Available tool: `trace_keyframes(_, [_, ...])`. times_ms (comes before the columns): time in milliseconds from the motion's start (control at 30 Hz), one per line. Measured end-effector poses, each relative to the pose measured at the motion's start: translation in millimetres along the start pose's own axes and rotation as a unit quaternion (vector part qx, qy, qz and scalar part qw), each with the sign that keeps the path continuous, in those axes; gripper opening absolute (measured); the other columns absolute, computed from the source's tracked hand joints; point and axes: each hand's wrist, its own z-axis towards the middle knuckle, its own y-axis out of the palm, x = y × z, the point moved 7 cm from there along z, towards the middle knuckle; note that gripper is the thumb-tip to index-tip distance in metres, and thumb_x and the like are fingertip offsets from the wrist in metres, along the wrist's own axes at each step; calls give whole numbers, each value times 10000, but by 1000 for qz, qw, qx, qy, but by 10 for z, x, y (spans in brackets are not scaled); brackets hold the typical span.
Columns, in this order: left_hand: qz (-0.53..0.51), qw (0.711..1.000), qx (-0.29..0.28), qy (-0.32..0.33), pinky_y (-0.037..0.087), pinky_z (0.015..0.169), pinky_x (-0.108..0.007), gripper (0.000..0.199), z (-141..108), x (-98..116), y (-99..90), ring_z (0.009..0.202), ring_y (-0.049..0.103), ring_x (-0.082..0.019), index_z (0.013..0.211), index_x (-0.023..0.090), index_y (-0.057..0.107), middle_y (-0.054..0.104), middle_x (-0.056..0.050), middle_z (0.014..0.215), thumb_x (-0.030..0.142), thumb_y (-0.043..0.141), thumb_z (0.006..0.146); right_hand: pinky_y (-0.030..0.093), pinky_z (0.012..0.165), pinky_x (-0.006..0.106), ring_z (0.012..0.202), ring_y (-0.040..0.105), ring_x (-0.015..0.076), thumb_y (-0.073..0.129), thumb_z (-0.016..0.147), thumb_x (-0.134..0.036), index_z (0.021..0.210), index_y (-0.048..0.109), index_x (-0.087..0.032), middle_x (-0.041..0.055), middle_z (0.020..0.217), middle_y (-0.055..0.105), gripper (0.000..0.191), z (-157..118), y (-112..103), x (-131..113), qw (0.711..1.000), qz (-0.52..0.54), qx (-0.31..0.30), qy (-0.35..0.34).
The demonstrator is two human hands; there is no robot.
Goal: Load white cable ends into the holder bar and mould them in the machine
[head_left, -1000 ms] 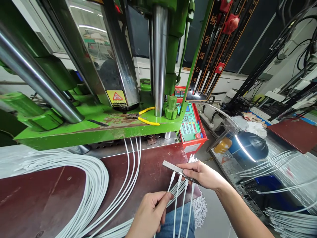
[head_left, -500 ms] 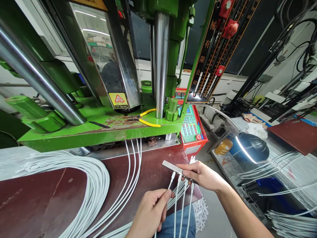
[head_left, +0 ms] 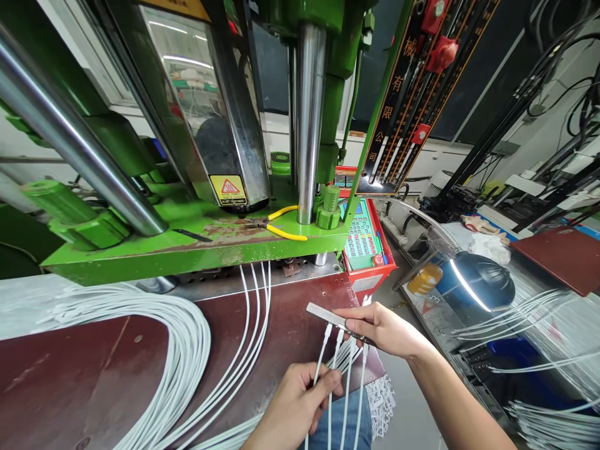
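Note:
My right hand grips a flat metal bar between thumb and fingers, held over the right end of the brown board. Several white cables hang from the bar, their moulded white ends against its lower edge. My left hand is closed, with thumb and forefinger pinched on the white cables at the left of this row, a little below the bar. How many cables lie between those fingers is hidden. The right fingertips partly cover the bar's right end.
A green press stands ahead, with yellow-handled pliers on its base. A big bundle of white cables curves over the brown board. A red control box stands right of the press. White scraps lie below the board's edge.
My left hand has shifted slightly right, from the leftmost cable toward the second one. My right hand and the metal bar stay nearly still. The whole view has moved a little.

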Motion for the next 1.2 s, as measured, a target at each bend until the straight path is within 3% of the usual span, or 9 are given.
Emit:
trace_keyframes(267, [-43,995,-81,-42,183,369,-221,495,-32,-11,99,309,327,-61,641,143,605,426,61,433,635,611,693,402,588,230,600,477,105,516,920,-434,1215,651,-228,13,774,653,384,30,54,-34,997,28,-71,-3])
trace_keyframes(367, [22,999,-37,-15,285,417,-219,503,-26,-5,1,396,405,-88,693,152,599,495,30,512,646,528,760,406,587,228,612,490,108,561,885,-396,1215,645,-204,15,787,653,390,127,42,-39,996,32,-84,5])
trace_keyframes(467, [121,989,65,48,360,506,-229,442,-95,148,-303,550,499,-126,721,165,598,548,2,622,576,481,834,414,593,226,634,517,118,622,807,-288,1221,629,-177,2,778,645,428,309,10,-18,997,-4,-80,9])
trace_keyframes(600, [124,976,160,75,362,514,-247,456,-230,359,-846,523,471,-132,727,169,603,526,13,557,577,447,857,411,597,231,666,573,142,568,745,-158,1161,656,-192,-4,793,670,427,575,68,-40,987,-155,-48,-15])
trace_keyframes(833, [-108,902,401,117,452,726,-238,321,-134,568,-1956,923,572,-173,1002,162,602,629,-61,1004,367,673,766,449,808,302,955,624,230,452,833,-112,1123,645,-180,91,1042,667,354,686,521,-359,891,-449,16,-73])
trace_keyframes(900, [-164,898,397,97,469,756,-254,285,81,561,-2067,926,596,-177,1016,135,568,628,-100,1030,325,625,812,457,780,316,927,622,241,421,868,-93,1087,646,-167,103,1004,651,323,672,617,-386,863,-500,11,-75])
trace_keyframes(1000, [-242,914,319,64,515,720,-314,188,503,556,-2013,734,646,-181,945,106,535,659,-131,866,277,468,902,467,755,331,930,604,259,423,868,-67,1061,650,-169,102,984,630,315,666,671,-349,842,-533,9,-80])
trace_keyframes(1100, [-302,926,221,46,533,631,-325,235,843,572,-1840,613,644,-175,907,108,529,657,-105,748,254,350,946,469,752,312,954,586,250,425,847,-40,1028,662,-181,99,1004,615,330,680,667,-266,841,-536,11,-75])
trace_keyframes(1200, [-329,930,157,54,440,455,-223,255,988,585,-1743,461,527,-98,895,116,562,585,0,639,282,382,964,474,782,318,962,578,242,411,831,-27,1010,667,-192,91,1019,607,353,688,636,-218,850,-522,20,-67])
